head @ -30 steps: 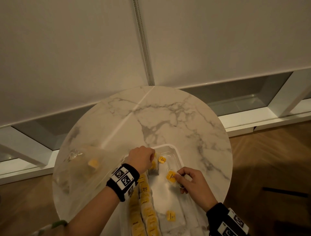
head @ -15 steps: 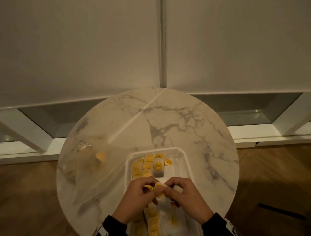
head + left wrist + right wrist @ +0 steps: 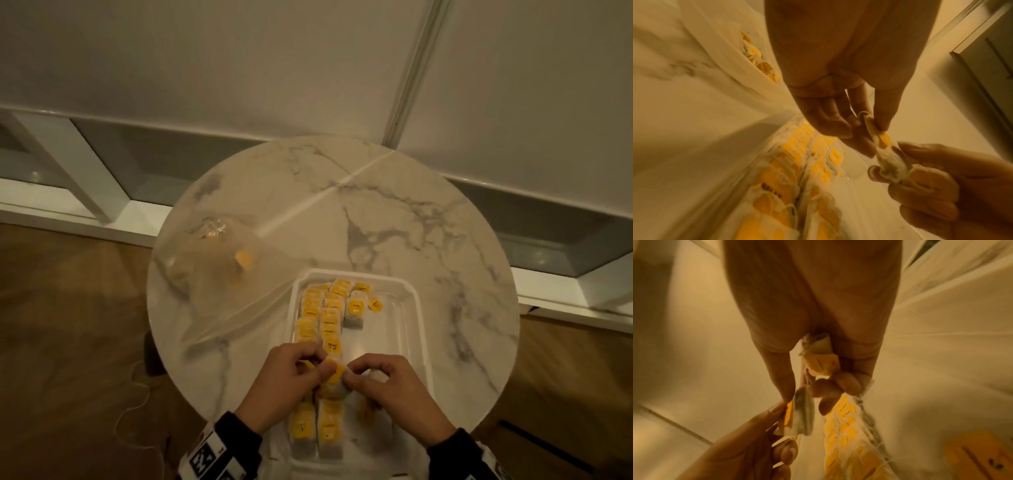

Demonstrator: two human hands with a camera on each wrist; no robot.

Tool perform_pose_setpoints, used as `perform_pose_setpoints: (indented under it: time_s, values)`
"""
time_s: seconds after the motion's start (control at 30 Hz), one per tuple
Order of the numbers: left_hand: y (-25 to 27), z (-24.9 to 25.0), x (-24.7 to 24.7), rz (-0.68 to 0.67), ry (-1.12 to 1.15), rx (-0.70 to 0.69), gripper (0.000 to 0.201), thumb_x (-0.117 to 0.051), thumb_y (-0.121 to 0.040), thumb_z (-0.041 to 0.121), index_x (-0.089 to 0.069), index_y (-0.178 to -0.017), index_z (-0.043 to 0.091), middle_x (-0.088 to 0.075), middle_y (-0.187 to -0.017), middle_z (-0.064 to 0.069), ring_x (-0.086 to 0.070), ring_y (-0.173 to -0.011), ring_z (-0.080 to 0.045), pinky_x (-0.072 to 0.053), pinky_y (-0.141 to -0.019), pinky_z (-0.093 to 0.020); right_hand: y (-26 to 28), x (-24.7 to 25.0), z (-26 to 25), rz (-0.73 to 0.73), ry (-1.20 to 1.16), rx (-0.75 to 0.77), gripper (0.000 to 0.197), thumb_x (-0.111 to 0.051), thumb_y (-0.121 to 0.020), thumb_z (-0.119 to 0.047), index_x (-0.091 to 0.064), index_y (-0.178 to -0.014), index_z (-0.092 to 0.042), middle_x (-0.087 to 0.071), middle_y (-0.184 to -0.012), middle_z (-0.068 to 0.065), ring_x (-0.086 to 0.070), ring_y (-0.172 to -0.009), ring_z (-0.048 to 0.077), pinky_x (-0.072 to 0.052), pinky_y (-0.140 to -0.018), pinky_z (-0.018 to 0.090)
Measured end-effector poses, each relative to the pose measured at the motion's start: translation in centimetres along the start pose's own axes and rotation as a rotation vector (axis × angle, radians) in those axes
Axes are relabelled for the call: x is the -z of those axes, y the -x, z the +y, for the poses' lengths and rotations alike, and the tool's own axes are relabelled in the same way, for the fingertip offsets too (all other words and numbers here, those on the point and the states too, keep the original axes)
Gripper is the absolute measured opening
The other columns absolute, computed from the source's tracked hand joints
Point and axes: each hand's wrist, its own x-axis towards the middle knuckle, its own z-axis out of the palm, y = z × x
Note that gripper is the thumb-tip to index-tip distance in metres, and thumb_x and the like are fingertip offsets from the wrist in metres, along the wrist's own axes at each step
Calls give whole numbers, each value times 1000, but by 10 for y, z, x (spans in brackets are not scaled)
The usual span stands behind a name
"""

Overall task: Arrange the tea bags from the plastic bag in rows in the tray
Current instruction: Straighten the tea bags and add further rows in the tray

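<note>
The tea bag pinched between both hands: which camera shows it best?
Left wrist. There the tea bag stretches unobstructed between the left hand and right hand. The right wrist view shows it edge-on and blurred; the head view shows only its yellow tag between the fingers.

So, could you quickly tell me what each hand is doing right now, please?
Left hand: pinching one end of a tea bag over the tray.
Right hand: pinching the same tea bag, another one tucked in its palm.

round marble table | wood floor | white wall
</note>
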Motion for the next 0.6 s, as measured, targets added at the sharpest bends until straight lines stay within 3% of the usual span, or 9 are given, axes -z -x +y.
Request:
perform_pose_setpoints:
  time_s: [0.07, 0.2, 0.3, 0.43, 0.6]
  values:
    - [-1, 3, -1, -29, -28, -44, 9, -74, -88, 19, -73, -80, 15, -69, -68, 5, -67, -56, -17, -48, -53, -23, -2, 2, -5, -37, 61, 43, 2, -76, -84, -12, -77, -83, -13, -72, -74, 0, -59, -60, 0, -43, -60, 11]
    - [-7, 5, 2, -40, -72, -118, 8, -76, -85, 27, -74, -80, 20, -71, -76, 5, -68, -55, -17, -55, -59, -31, -12, 5, -10, -87, 196, 98, 3, -77, -82, -11, -77, -83, -14, -73, -78, 6, -65, -73, 7, -49, -72, 17]
    - [-12, 6, 7, 25, -63, -151, 7, -77, -84, 29, -71, -80, 27, -71, -79, 9, -66, -56, -16, -57, -63, -35, -22, 10, -13, -56, 243, 56, 5, -78, -82, -10, -75, -78, -8, -71, -72, 6, -63, -67, 7, -48, -67, 16]
    - [-18, -2, 26, 182, -134, -207, 9, -76, -84, 26, -69, -84, 32, -66, -75, 14, -60, -56, -11, -53, -63, -32, -42, 26, -7, 151, 297, -36, 10, -79, -79, -10, -71, -75, -5, -64, -60, -2, -52, -51, -1, -37, -53, 9]
    - [-18, -23, 44, 239, -337, -232, 26, -77, -78, 24, -61, -92, 39, -50, -68, 10, -50, -62, -7, -47, -60, -34, -75, 28, 2, 289, 358, -155, 13, -80, -76, -9, -68, -71, -6, -61, -67, 4, -44, -38, -1, -36, -40, 19]
